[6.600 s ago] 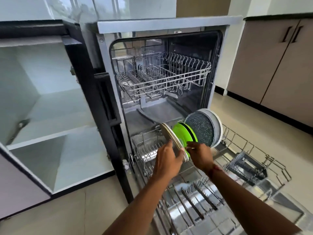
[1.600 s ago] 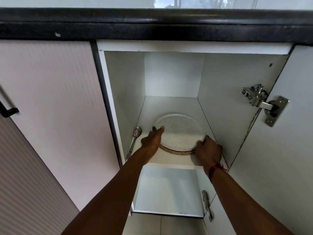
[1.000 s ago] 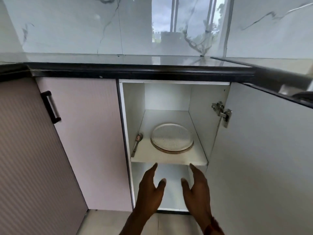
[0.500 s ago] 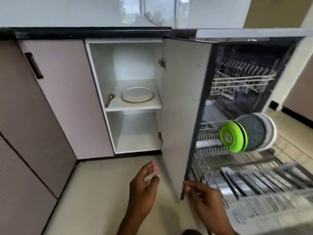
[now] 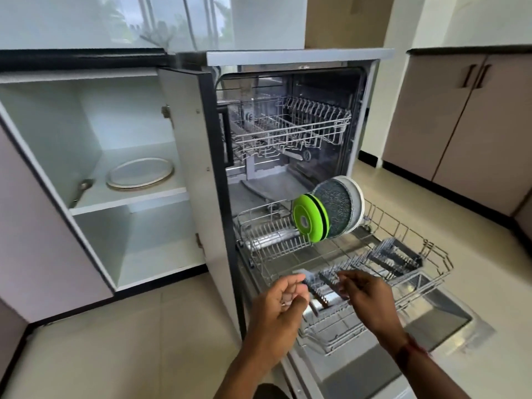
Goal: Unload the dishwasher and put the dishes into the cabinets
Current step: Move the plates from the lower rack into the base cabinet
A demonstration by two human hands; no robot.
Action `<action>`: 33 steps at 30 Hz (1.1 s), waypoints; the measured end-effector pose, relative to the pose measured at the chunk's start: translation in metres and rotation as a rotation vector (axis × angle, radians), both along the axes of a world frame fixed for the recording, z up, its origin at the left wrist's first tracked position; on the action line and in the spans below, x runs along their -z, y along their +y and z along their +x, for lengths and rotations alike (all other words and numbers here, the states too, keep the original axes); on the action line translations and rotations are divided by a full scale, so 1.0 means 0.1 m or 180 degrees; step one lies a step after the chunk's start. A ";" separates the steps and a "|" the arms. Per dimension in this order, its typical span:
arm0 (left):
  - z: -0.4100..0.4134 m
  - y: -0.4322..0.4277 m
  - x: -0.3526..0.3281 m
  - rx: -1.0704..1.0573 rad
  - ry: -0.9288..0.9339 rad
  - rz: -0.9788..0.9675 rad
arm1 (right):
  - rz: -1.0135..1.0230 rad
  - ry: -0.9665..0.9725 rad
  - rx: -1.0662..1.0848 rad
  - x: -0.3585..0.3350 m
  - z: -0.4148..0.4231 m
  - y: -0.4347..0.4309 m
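The dishwasher stands open with its lower rack (image 5: pixel 408 254) pulled out over the lowered door. Upright in that rack are a green plate (image 5: pixel 309 221) and, behind it, a speckled grey plate (image 5: pixel 338 207) with a white plate at its back. A white speckled plate (image 5: pixel 140 177) lies flat on the upper shelf of the open cabinet (image 5: pixel 129 200) to the left, with a spoon (image 5: pixel 82 188) beside it. My left hand (image 5: pixel 277 312) hovers at the rack's front corner, fingers loosely curled, holding nothing. My right hand (image 5: pixel 364 296) hovers over the rack's front, fingers relaxed and empty.
The cabinet door (image 5: pixel 191 168) stands open between cabinet and dishwasher. The upper dishwasher rack (image 5: pixel 288 131) holds no dishes. A cutlery basket (image 5: pixel 394 257) sits at the lower rack's right. The lowered dishwasher door (image 5: pixel 431 321) juts out over the tiled floor. More closed cabinets line the right wall.
Both hands set the white speckled plate on the cabinet shelf and let go. My view has since swung right to the dishwasher, and both empty hands have moved over the lower rack.
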State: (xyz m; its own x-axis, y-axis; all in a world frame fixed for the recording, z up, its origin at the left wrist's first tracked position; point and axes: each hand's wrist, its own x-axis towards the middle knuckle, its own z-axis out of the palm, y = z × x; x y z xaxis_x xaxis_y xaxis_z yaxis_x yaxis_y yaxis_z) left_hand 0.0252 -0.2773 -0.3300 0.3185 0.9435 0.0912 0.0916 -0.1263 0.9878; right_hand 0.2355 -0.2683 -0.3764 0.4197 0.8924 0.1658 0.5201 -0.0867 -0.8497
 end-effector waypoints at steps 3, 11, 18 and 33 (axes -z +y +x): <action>0.36 0.37 -0.06 0.0176 0.0345 0.0045 | -0.0123 -0.0318 0.0177 0.01 0.23 0.39; 1.09 1.54 -0.13 -0.0137 0.0412 -0.0798 | -0.0463 -0.1091 0.0383 0.01 0.66 1.42; 1.58 2.51 0.26 -0.0470 -0.0154 -0.1878 | -0.0557 -0.1253 0.0290 0.22 0.85 2.04; 2.09 3.22 0.73 -0.1162 0.1313 -0.0868 | -0.0515 -0.1466 0.0093 0.63 1.04 2.83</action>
